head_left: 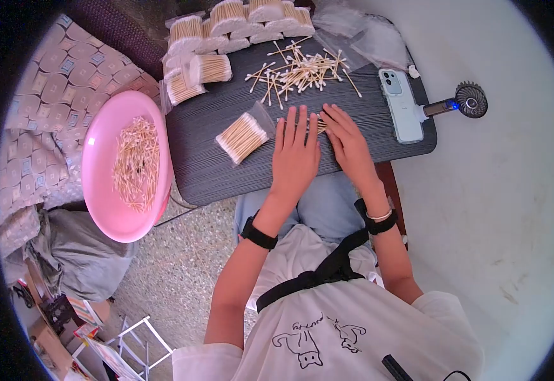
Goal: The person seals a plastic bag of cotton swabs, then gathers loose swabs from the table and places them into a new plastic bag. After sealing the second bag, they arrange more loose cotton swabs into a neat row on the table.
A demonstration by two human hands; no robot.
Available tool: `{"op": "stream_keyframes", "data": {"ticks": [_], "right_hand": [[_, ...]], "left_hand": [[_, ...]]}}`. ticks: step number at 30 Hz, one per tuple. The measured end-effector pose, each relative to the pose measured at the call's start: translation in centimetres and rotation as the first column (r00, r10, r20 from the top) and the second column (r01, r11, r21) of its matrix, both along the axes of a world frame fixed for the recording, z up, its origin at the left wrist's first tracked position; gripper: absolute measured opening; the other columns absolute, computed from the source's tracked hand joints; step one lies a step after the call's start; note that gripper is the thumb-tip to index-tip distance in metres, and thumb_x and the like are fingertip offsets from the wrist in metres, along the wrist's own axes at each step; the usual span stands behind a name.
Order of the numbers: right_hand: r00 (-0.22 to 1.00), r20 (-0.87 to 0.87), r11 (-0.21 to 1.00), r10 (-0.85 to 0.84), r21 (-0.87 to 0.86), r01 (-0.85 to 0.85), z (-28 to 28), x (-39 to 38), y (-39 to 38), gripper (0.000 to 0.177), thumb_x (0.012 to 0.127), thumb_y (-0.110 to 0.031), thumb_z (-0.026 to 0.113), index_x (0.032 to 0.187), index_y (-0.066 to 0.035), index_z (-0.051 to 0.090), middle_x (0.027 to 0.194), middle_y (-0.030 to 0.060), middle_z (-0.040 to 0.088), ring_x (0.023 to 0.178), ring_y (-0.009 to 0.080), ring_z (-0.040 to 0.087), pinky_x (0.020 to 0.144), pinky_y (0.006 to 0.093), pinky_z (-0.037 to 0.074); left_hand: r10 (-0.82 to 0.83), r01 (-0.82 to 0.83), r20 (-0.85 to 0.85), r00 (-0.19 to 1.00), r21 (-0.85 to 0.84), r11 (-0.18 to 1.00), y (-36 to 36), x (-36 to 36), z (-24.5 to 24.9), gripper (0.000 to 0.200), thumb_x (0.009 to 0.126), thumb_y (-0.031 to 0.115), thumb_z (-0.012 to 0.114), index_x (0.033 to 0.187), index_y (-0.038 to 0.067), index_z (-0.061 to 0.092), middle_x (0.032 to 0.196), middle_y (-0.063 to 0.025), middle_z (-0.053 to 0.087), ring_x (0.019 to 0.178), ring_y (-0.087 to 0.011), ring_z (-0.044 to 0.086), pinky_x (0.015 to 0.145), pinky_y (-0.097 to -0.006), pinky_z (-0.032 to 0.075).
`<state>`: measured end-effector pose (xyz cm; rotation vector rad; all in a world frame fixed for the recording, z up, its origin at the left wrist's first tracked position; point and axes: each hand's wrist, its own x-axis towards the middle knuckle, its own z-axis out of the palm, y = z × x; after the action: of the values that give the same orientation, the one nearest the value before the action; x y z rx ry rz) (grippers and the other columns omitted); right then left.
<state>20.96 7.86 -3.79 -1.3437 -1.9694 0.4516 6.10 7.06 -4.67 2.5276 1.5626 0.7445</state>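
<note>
My left hand (295,152) lies palm down on the dark table, its fingers stretched out and slightly apart. Beside it my right hand (350,143) also rests flat, with fingers extended and close together. A few cotton swabs (322,125) show between and under the fingers; the hands hide the rest of them. Just left of my left hand is a clear plastic bag of cotton swabs (243,138), its loose flap toward the fingers. Beyond my fingertips spreads a pile of loose cotton swabs (309,71).
Stacked packs of cotton swabs (227,18) line the table's far left. Empty clear bags (378,41) lie at the far right. A phone (402,108) with a small fan (471,100) sits at the right edge. Left stands a pink basin (99,190) with many swabs.
</note>
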Motion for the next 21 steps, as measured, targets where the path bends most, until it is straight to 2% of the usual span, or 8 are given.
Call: {"op": "stream_keyframes", "data": {"ticks": [3,6,9,13,18,21], "right_hand": [[0.997,0.080,0.999,-0.016,0.042,0.013,-0.2,0.0,0.4,0.035,0.085,-0.001,0.054,0.120,-0.004,0.057,0.133,0.0121,0.050,0.125,0.0341,0.043,0.104,0.0421,0.036],[0.999,0.005,0.998,-0.043,0.046,0.043,-0.1,0.0,0.5,0.029,0.083,-0.002,0.057,0.111,-0.006,0.064,0.126,0.0123,0.053,0.121,0.0328,0.046,0.100,0.0400,0.038],[0.996,0.005,0.993,-0.093,0.073,0.092,0.8,0.3,0.4,0.021,0.081,-0.004,0.061,0.101,-0.007,0.068,0.111,0.0111,0.058,0.107,0.0298,0.051,0.092,0.0372,0.041],[0.996,-0.041,0.996,-0.081,0.029,0.083,0.7,0.9,0.3,0.018,0.080,-0.005,0.063,0.097,-0.007,0.068,0.096,0.0087,0.057,0.092,0.0264,0.051,0.083,0.0357,0.042],[0.989,-0.010,0.989,-0.148,0.022,0.148,0.6,1.0,0.4,0.017,0.080,-0.005,0.062,0.096,-0.006,0.068,0.094,0.0087,0.057,0.091,0.0265,0.051,0.079,0.0354,0.043],[0.989,0.041,0.986,-0.142,0.092,0.138,0.5,1.3,0.5,0.016,0.080,-0.004,0.062,0.096,-0.005,0.067,0.094,0.0096,0.057,0.090,0.0270,0.051,0.079,0.0360,0.044]], "left_hand": [[0.018,-0.018,0.007,1.000,0.016,1.000,0.1,0.6,0.2,0.048,0.088,0.013,0.051,0.133,-0.002,0.042,0.141,-0.0179,0.037,0.133,-0.0348,0.031,0.109,-0.0490,0.025],[0.004,-0.006,0.074,0.997,0.018,1.000,0.5,0.7,-0.4,0.044,0.086,0.010,0.054,0.128,-0.002,0.046,0.136,-0.0179,0.041,0.130,-0.0349,0.035,0.108,-0.0496,0.027],[-0.015,0.010,0.158,0.987,0.030,1.000,0.7,0.4,-0.7,0.038,0.084,0.007,0.058,0.120,-0.002,0.051,0.129,-0.0175,0.047,0.124,-0.0348,0.042,0.104,-0.0479,0.033],[-0.015,0.014,0.305,0.952,0.005,1.000,1.0,0.2,-0.7,0.031,0.082,0.004,0.061,0.112,-0.003,0.056,0.122,-0.0170,0.052,0.117,-0.0337,0.050,0.098,-0.0418,0.042],[-0.009,0.014,0.316,0.949,-0.013,1.000,0.8,0.2,-0.1,0.028,0.082,0.001,0.058,0.110,-0.003,0.057,0.123,-0.0168,0.053,0.115,-0.0323,0.052,0.094,-0.0384,0.045],[0.021,-0.024,0.265,0.964,0.006,1.000,0.4,-0.1,-0.2,0.027,0.082,0.001,0.055,0.108,-0.005,0.056,0.123,-0.0157,0.053,0.119,-0.0309,0.050,0.092,-0.0376,0.047]]}}
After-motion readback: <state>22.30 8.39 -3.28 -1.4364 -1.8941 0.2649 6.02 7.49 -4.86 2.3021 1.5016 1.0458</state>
